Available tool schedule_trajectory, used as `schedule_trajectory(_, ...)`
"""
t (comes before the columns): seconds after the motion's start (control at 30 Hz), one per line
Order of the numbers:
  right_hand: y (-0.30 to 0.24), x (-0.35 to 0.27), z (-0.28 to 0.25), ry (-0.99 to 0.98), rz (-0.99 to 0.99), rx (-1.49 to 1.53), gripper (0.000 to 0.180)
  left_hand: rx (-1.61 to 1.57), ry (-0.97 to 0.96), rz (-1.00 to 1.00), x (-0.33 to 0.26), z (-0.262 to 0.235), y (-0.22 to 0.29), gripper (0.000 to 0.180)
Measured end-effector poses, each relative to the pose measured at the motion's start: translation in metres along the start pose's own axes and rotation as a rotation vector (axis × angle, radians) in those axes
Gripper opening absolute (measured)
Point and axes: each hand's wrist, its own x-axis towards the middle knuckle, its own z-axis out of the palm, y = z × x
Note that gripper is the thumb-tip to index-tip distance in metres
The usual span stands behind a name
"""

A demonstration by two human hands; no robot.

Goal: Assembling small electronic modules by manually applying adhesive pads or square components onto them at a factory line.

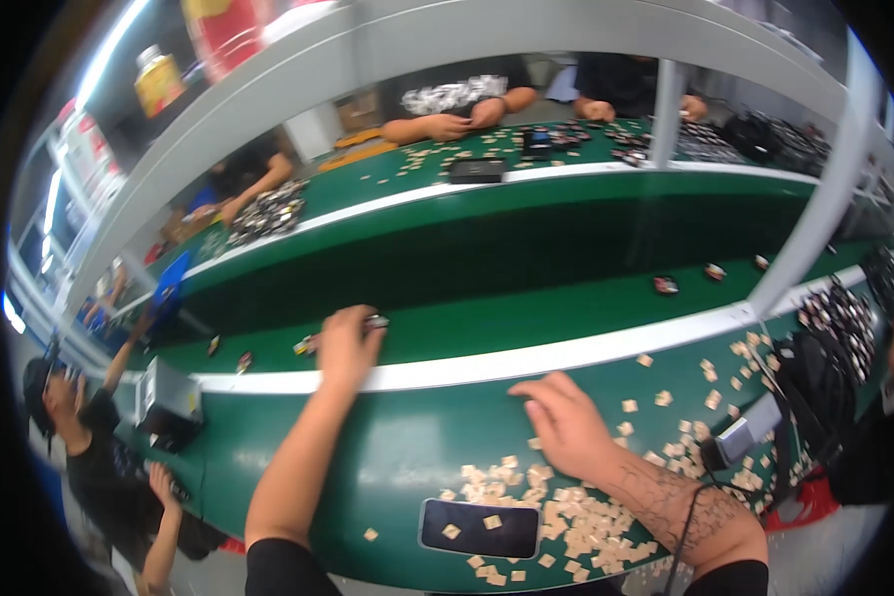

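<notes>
- A small, dark-and-silver piece (376,321) shows at the thumb side of the left hand (346,343), right by its fingertips, over the flat green conveyor belt (526,323); partly covered, it gives no clear long axis.
- Left grip: fingers bent downward and fairly narrow; I cannot tell whether they pinch the piece or only touch it.
- A second small piece, yellow, red and white (306,345), lies on the belt just beside the left hand's outer edge.
- The right hand (569,425) is well apart from both pieces, nearer the wearer, over the desk; its grip is loose, index finger stretched toward the left, with nothing visible in it.
- A straight white rail (526,365) divides the belt from the glossy green desk (397,447); the left wrist crosses above it.
- Many small, pale tan squares (591,517) are scattered on the desk below and right of the right hand; two lie on a dark, flat, rectangular phone (512,541), whose long axis runs left to right.
- More small pieces sit along the belt, such as a dark-and-red one (666,285) toward the right.
- Beyond, co-workers' hands rest over another green worktop (372,184); a person in black (109,462) is at the left.
</notes>
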Motion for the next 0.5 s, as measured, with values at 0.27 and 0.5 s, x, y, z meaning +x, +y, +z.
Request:
schedule_trajectory(0.27,0.010,-0.003,0.012,0.010,0.047,0.039,0.027,0.268,-0.045,-0.288,-0.031,-0.023,-0.106,0.053)
schedule_trajectory(0.5,0.013,-0.004,0.004,0.069,-0.016,0.158,0.025,-0.148,-0.136,-0.177,-0.026,-0.027,-0.056,0.043)
